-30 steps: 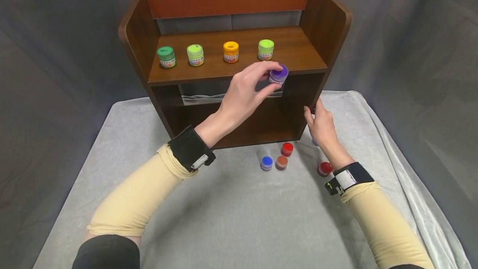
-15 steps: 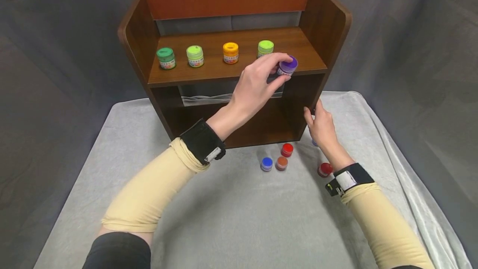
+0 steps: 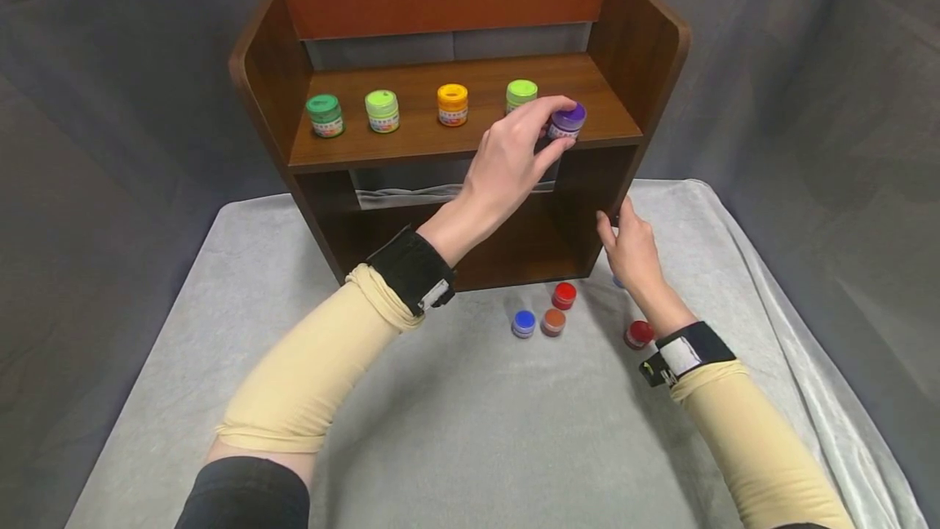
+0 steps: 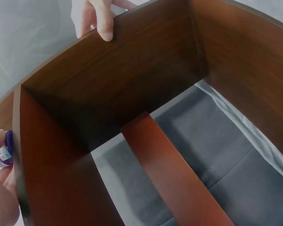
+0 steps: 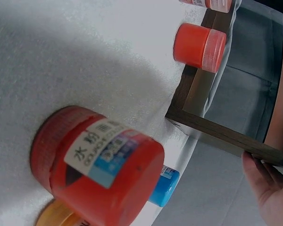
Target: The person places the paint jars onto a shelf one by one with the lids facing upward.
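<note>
Thumb and fingers of my left hand (image 3: 507, 145) pinch a purple-lidded paint jar (image 3: 573, 116) at the front right of the upper board of a dark wooden shelf unit (image 3: 477, 68). Whether the jar's base touches the board I cannot tell. In the left wrist view the same jar (image 4: 4, 153) shows at the left edge, partly covered by fingers. My right hand (image 3: 633, 250) grips the front edge of the unit's right side panel, low down. To the left of the held jar stand a light green jar (image 3: 520, 91), an orange jar (image 3: 452, 107), another light green jar (image 3: 382, 113) and a dark green jar (image 3: 325, 116).
On the grey cloth before the unit sit a blue jar (image 3: 524, 324), a brown jar (image 3: 554, 322) and a red jar (image 3: 564, 295). A dark red jar (image 3: 639, 335) lies beside my right wrist. Another blue jar (image 5: 165, 186) is mostly hidden behind that hand in the head view.
My left hand has carried the purple jar rightward and up, from before the shelf edge to the upper board's front right. My right hand stays on the side panel.
</note>
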